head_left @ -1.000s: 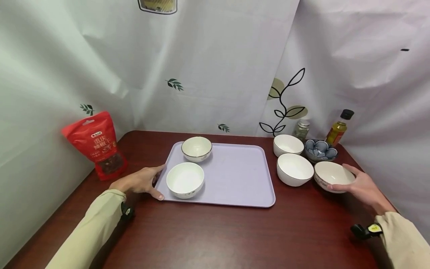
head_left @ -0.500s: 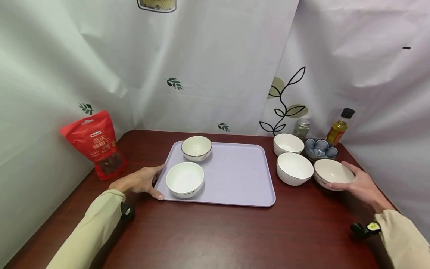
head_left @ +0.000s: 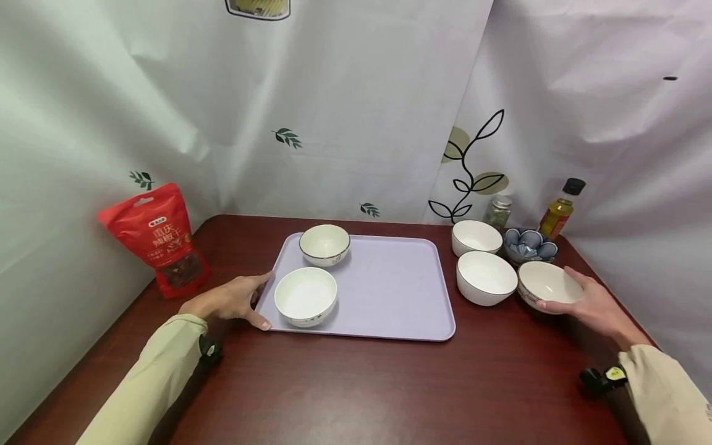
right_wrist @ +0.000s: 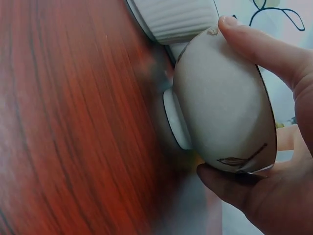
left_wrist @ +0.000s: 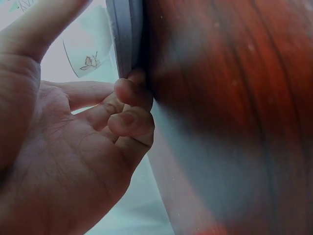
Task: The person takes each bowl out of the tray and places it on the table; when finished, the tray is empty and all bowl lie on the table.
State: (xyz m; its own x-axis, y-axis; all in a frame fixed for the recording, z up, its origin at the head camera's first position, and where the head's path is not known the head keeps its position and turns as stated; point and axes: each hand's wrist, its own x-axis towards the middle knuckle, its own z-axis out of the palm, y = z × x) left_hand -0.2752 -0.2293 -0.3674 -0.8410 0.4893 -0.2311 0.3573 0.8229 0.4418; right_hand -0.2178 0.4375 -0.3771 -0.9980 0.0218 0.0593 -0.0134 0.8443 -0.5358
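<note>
The patterned bowl (head_left: 547,282), at three o'clock from the tray (head_left: 395,287), had just edged slightly towards twelve, seemingly secured in the right hand's (head_left: 597,307) clamped grip, while the left hand (head_left: 235,300) gripped the tray's nine-o'clock side.

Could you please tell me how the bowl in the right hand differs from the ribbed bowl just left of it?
The held bowl is smooth and decorated outside; the ribbed bowl has grooved sides. The right hand grips the held bowl, while the ribbed bowl is untouched. Inside, the held bowl looks creamier, the ribbed bowl whiter. Both are empty, with thin dark rims.
</note>
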